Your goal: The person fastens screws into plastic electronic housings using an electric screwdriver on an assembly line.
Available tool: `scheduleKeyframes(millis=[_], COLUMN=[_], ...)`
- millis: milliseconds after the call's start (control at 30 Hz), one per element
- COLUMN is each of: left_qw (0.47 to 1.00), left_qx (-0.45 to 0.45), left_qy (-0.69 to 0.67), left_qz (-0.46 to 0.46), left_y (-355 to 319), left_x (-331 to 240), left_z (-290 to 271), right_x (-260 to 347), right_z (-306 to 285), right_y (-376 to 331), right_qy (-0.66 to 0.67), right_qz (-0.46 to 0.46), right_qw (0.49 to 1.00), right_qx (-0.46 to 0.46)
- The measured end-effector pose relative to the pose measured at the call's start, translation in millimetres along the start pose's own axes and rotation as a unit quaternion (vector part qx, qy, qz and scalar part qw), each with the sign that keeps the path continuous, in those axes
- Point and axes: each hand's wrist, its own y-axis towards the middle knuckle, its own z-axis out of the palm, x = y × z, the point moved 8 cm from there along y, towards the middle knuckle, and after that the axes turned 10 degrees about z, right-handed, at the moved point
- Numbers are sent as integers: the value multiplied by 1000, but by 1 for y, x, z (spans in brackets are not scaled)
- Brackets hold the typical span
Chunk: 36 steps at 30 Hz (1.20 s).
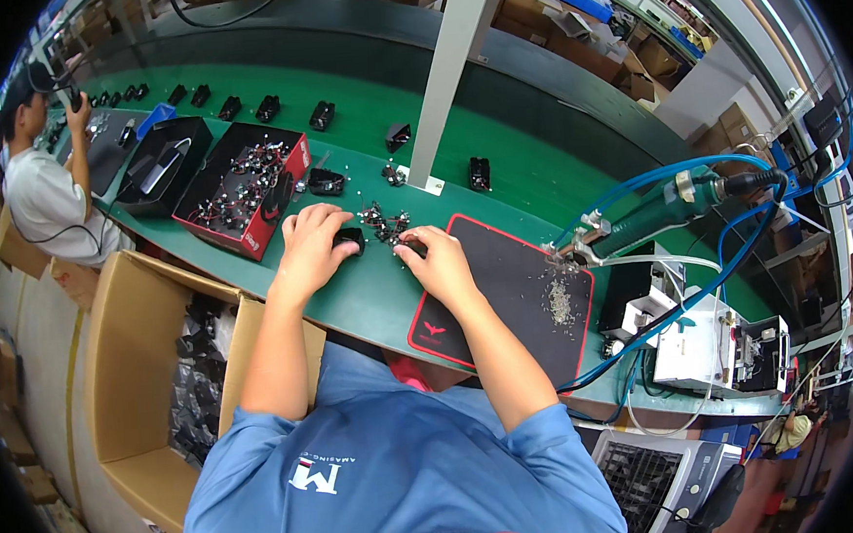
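My left hand (314, 249) is closed on a black plastic housing (350, 239) just over the green bench, its thumb and fingers round the left side. To its right, my right hand (440, 263) pinches a small dark part (412, 249); the fingers hide most of it. Between and beyond the hands lies a loose cluster of small wired parts (381, 220) in black, silver and red. Another black housing (326, 181) rests farther back, close to a red-sided tray (236, 190) heaped with similar wired parts.
A black mat with red edging (506, 291) carries a pile of small screws (561, 302). Over it hangs a green powered screwdriver (658, 215) with blue hoses. A metal post (450, 94) rises from the bench. An open carton (126, 383) stands at left, near a co-worker (51, 197). Housings line the green belt (360, 134).
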Motion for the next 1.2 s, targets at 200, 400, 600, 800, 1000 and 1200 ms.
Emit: scheduleKeyframes(millis=[200, 400, 600, 800, 1000, 1200], left_qw=[993, 973, 616, 447, 518, 724], left_qx=[13, 2, 50, 129, 114, 98], left_qy=[111, -231, -778, -866, -835, -674], left_qz=[42, 4, -114, -182, -149, -114], left_y=[-5, 6, -15, -46, -36, -16], left_x=[-3, -34, -81, -134, -133, -128], left_z=[7, -27, 59, 138, 114, 120], right_x=[18, -27, -51, -42, -47, -45], right_z=[-39, -85, -98, -99, -101, -103], right_y=[-82, -179, -213, -218, -220, -224], right_qy=[40, -76, -101, -199, -178, -177], right_qz=[35, 69, 135, 95, 114, 137], right_qw=[996, 969, 950, 944, 956, 962], right_qx=[-67, -227, -264, -245, -202, -158])
